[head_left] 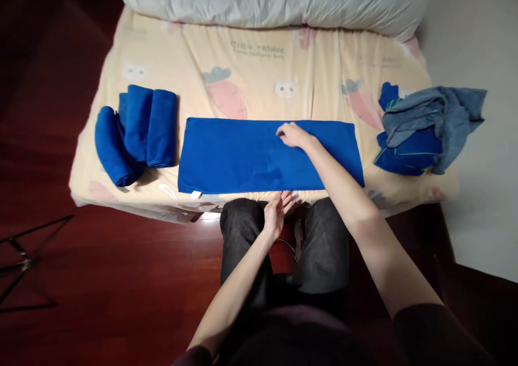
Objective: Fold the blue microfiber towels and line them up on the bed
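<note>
Head view: your right hand [292, 134] is over the upper part of the flat blue towel [230, 155], fingers loosely curled; contact unclear. Your left hand [276, 212], palm up, fingers spread, is at the towel's near edge, holding nothing visible. Towel lies flat on the bed [162, 47], beneath and beyond your hands. Rolled blue towels [162, 128] lie left of both hands; crumpled clothes [421, 131], right.
</note>
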Demonstrator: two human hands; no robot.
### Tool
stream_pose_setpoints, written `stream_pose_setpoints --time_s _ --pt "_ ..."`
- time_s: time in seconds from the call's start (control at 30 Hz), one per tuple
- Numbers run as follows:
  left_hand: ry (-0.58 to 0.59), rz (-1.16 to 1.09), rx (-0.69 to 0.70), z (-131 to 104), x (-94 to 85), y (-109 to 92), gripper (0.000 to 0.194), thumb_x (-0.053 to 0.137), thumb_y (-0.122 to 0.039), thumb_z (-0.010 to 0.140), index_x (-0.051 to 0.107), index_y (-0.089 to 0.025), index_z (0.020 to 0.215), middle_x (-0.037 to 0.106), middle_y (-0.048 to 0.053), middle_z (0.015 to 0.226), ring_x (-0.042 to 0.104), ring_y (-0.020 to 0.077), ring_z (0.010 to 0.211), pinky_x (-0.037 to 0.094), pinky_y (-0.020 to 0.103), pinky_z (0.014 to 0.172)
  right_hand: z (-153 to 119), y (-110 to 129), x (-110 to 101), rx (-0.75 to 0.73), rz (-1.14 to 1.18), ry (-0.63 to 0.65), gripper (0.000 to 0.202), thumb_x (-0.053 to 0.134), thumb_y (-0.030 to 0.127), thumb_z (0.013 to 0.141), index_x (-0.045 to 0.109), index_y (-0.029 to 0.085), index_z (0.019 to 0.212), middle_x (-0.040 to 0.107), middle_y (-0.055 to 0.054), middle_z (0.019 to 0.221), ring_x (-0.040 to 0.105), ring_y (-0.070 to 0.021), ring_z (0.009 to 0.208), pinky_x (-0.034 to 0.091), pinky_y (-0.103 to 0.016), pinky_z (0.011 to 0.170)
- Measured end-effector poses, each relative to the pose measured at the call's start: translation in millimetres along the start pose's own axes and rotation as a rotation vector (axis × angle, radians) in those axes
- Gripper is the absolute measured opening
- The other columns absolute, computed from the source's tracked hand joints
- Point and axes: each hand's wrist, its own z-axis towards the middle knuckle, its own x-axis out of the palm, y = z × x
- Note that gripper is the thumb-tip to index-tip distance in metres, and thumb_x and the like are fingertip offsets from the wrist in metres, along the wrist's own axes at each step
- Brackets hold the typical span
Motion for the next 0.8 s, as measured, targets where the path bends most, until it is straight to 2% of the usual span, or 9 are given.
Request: stream_pose_setpoints --time_s 0.13,0.27,0.43,0.6,0.73,0.8 --pt "-0.06 -0.089 -0.01 7.5 5.0 0.8 0.011 0.063 -0.021 0.099 0.069 -0.012 0.102 0.072 0.018 0.134 0.068 0.0281 0.129 0.056 0.041 0.113 49.8 -12.4 12.3 0.022 0.057 -0.07 0.041 0.064 0.019 0.098 0.067 0.013 0.139 0.065 -0.017 0.142 0.061 -0.0304 0.136 0.043 -0.049 0.123" --pt "-0.075 -0.116 -0.033 11.3 7.5 0.7 0.013 0.06 -0.02 0.102 0.07 -0.013 0.103 0.072 0.018 0.134 0.069 0.0267 0.128 0.056 0.039 0.113 80.3 -23.4 27.4 0.003 0.116 -0.188 0.033 0.068 0.023 0.098 0.07 0.01 0.127 0.066 -0.018 0.134 0.056 -0.034 0.138 0.036 -0.059 0.124" --pt "-0.013 -0.104 -0.062 14.0 8.9 1.1 0.021 0.057 -0.026 0.104 0.072 -0.014 0.112 0.066 0.016 0.145 0.061 0.0266 0.139 0.053 0.039 0.117 96.3 -32.1 37.9 -0.078 0.157 -0.287 0.025 0.067 0.029 0.099 0.071 0.011 0.116 0.064 -0.015 0.125 0.049 -0.0354 0.14 0.031 -0.064 0.124" --pt "0.094 -0.074 -0.061 19.2 8.9 3.9 0.029 0.054 -0.033 0.105 0.072 -0.017 0.121 0.058 0.011 0.156 0.053 0.0275 0.146 0.048 0.042 0.122 111.4 -38.4 37.3 -0.101 0.16 -0.299 0.028 0.064 0.036 0.102 0.07 0.008 0.105 0.06 -0.015 0.126 0.041 -0.0401 0.144 0.023 -0.073 0.122" --pt "0.076 -0.084 -0.058 19.3 10.7 5.5 0.031 0.051 -0.033 0.106 0.072 -0.017 0.121 0.059 0.01 0.154 0.051 0.0262 0.148 0.047 0.042 0.124 124.6 -47.2 36.2 -0.062 0.18 -0.271 0.028 0.069 0.034 0.099 0.069 0.007 0.092 0.062 -0.014 0.117 0.044 -0.0415 0.142 0.021 -0.076 0.12" --pt "0.054 -0.093 -0.067 18.1 12.1 5.1 0.031 0.05 -0.032 0.107 0.073 -0.016 0.12 0.06 0.01 0.153 0.051 0.0254 0.148 0.046 0.04 0.124 127.4 -51.6 35.2 -0.053 0.21 -0.271 0.028 0.068 0.033 0.1 0.069 0.007 0.092 0.064 -0.012 0.112 0.049 -0.0393 0.139 0.021 -0.075 0.12"
